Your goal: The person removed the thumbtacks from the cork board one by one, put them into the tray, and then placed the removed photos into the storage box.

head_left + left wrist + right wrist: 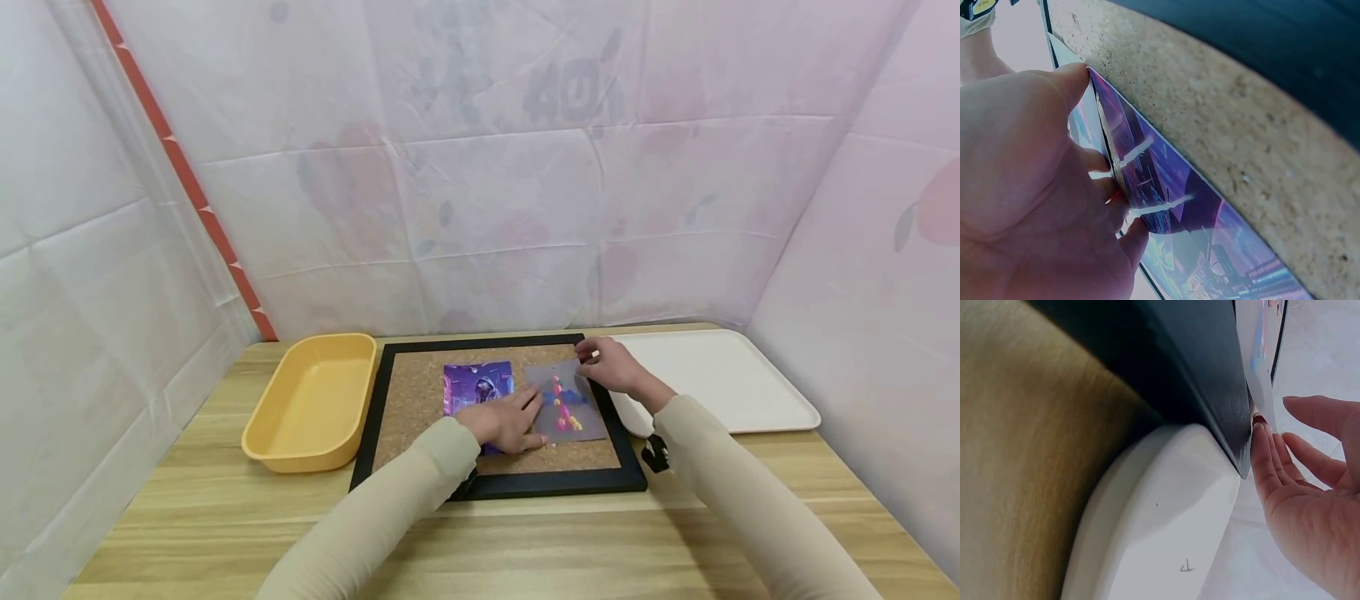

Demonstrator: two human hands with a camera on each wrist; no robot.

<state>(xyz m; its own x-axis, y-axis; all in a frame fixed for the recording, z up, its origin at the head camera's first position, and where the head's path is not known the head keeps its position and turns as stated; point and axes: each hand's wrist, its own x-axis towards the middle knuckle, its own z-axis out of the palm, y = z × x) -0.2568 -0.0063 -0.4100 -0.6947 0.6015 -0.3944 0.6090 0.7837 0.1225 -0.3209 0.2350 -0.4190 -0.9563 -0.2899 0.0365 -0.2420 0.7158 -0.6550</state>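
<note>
A grey picture sheet (583, 422) with a pink, yellow and blue design lies on the right half of a black-framed cork board (416, 392). Beside it on the left is a purple picture sheet (477, 379) with a hooded figure, partly covered by my left hand (504, 423). That hand rests with fingers spread across the neighbouring edges of both sheets, its thumb at the lower edge. My right hand (613, 367) is at the grey sheet's upper right corner. In the right wrist view, its fingertips touch the sheet's edge (1262, 394) while the thumb stands apart.
A yellow tray (258, 446) stands left of the board. To the right lies a white tray (720, 375), close against the board's black frame (558, 484). All rest on a wooden table (540, 542), with white sheeting (495, 200) behind and at both sides.
</note>
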